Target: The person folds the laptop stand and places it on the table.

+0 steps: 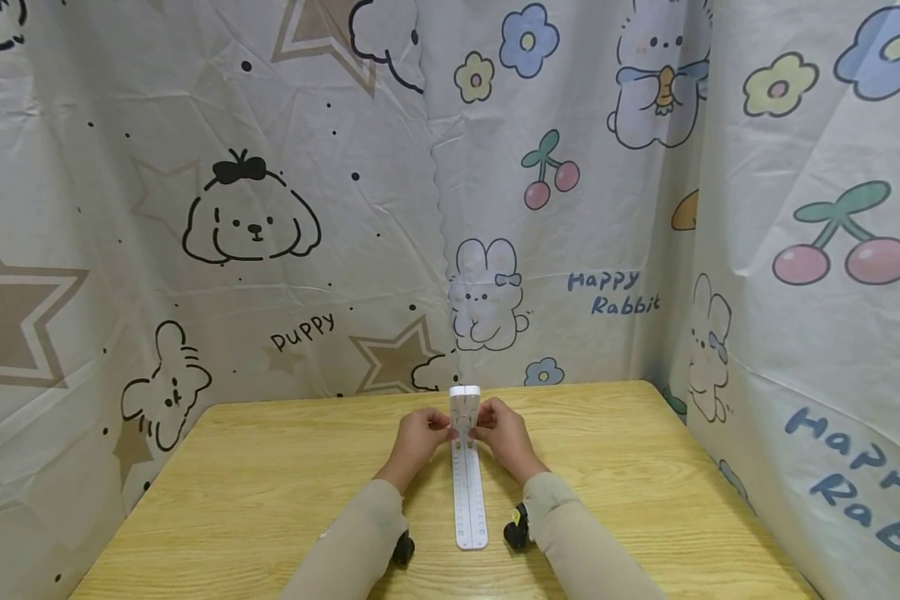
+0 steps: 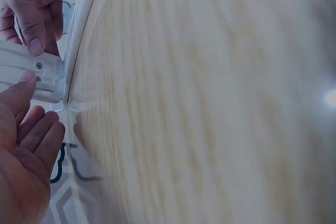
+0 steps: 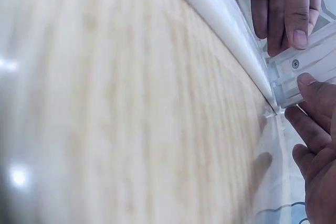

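A long white plastic strip (image 1: 468, 504) with marks along both sides lies on the table, running away from me. At its far end a white upright piece (image 1: 464, 408) stands up; its screws show in the left wrist view. My left hand (image 1: 418, 437) holds the upright's left edge low down, thumb on the near face. On the other side my right hand (image 1: 506, 433) grips the right edge in the same way. Both thumbs (image 3: 312, 87) lie on the near face in the right wrist view, while the fingers are partly hidden behind the piece.
The wooden table (image 1: 270, 492) spreads to both sides of the strip. A patterned curtain (image 1: 270, 275) hangs behind the table and along its sides. Black wrist cameras (image 1: 517, 531) sit under both sleeves, close to the strip's near end.
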The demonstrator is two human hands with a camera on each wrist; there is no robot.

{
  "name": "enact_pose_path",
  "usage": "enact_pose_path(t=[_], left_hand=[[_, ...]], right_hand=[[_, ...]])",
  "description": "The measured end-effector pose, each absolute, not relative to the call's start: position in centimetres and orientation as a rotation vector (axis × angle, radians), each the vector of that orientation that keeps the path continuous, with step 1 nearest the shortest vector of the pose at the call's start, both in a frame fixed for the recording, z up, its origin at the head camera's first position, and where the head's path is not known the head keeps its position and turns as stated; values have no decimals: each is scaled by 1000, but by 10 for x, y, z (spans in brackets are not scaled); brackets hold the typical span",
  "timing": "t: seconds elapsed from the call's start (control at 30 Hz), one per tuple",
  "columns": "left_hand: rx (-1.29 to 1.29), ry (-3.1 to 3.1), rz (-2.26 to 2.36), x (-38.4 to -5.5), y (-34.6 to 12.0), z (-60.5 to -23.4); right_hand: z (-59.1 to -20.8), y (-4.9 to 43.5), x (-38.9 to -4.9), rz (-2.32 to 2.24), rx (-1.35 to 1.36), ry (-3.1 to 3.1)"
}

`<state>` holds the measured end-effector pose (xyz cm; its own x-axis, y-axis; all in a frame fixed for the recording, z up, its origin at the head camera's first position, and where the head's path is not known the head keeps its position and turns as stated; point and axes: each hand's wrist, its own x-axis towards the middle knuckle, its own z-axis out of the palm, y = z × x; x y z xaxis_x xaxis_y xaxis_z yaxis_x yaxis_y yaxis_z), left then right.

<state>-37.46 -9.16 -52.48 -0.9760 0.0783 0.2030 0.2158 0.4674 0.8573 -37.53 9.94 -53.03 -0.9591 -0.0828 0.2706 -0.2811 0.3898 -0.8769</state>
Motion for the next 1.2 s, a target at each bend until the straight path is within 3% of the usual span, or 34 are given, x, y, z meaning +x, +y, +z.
enact_pose_path(t=[0.83,1.2], left_hand=[[-471,-2655,-1492,-380,-98,-517],[-505,-2638,-1590,-381,-102,-521]], right_hand=[[-521,110,-385,1454,383,-2618],[-524,115,-389,1422,558,-2641]])
